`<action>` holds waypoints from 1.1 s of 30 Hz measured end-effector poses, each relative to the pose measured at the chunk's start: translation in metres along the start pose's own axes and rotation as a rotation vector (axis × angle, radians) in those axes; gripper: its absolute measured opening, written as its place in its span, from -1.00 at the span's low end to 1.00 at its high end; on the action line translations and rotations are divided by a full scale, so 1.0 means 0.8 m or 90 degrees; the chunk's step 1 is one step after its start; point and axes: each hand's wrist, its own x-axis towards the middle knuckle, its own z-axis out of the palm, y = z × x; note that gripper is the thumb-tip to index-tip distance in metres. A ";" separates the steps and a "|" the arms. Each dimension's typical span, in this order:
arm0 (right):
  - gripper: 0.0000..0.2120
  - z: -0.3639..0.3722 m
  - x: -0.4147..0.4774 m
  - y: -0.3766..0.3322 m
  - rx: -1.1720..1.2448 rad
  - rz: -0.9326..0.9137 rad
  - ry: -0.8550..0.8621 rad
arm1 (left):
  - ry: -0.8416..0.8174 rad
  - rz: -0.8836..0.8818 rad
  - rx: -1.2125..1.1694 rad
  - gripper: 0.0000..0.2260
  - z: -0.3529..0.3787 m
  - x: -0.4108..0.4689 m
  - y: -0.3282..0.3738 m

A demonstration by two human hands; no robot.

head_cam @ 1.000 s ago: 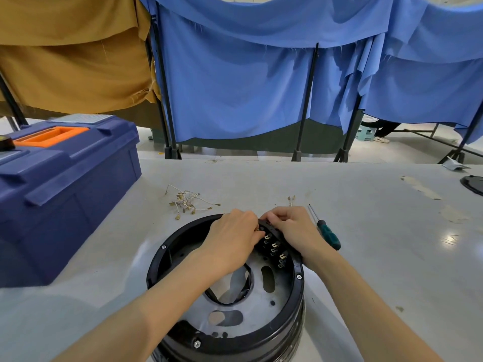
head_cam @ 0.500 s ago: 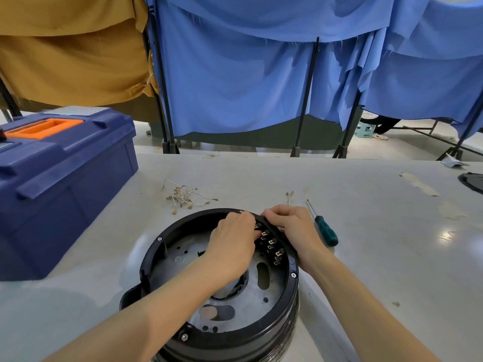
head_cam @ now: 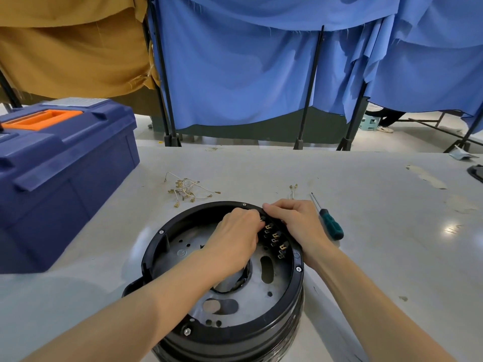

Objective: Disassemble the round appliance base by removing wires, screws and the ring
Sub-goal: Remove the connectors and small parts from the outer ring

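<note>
1. Blue curtains (head_cam: 235, 74) and a mustard cloth (head_cam: 73, 48) hung on black stands behind a grey table (head_cam: 379, 244).
2. On the table's left side sat a blue toolbox (head_cam: 65, 173) with an orange handle.
3. The round appliance base (head_cam: 235, 335) stood at the near edge, its open side up, with a black ring (head_cam: 154, 246) around a metal plate (head_cam: 278, 283).
4. Screws (head_cam: 187, 331) sat in the ring.
5. A row of brass terminals (head_cam: 274, 236) lined the inside at the far right.
6. The left hand (head_cam: 235, 236) reached in with its fingers curled at the terminals; whether it gripped anything could not be seen.
7. The right hand (head_cam: 295, 220) clasped the ring's far right rim, fingers curled over it.
8. A tangle of loose wires (head_cam: 187, 190) lay beyond the base.
9. A green-handled screwdriver (head_cam: 330, 223) lay just beside the right hand.
</note>
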 end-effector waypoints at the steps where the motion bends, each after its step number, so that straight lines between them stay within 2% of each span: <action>1: -0.79 0.000 0.000 0.000 0.001 -0.001 0.001 | 0.003 0.002 -0.006 -0.78 0.000 -0.001 0.001; 9: -0.80 0.000 0.000 0.001 0.011 0.003 0.018 | 0.016 0.007 -0.008 -0.79 0.001 0.000 0.001; 16: -0.78 0.001 0.000 0.000 0.010 0.009 0.024 | 0.035 -0.003 -0.080 -0.73 0.001 -0.002 0.000; 26: -0.80 -0.002 0.000 0.002 0.035 0.010 0.023 | 0.035 -0.008 -0.075 -0.79 0.003 0.003 0.008; 31: -0.82 -0.005 0.002 0.004 0.034 0.013 0.005 | 0.061 -0.033 -0.115 -0.74 0.003 0.004 0.002; 33: -0.79 -0.013 0.005 0.003 0.020 0.035 -0.036 | 0.072 -0.037 -0.123 -0.75 0.003 0.003 -0.002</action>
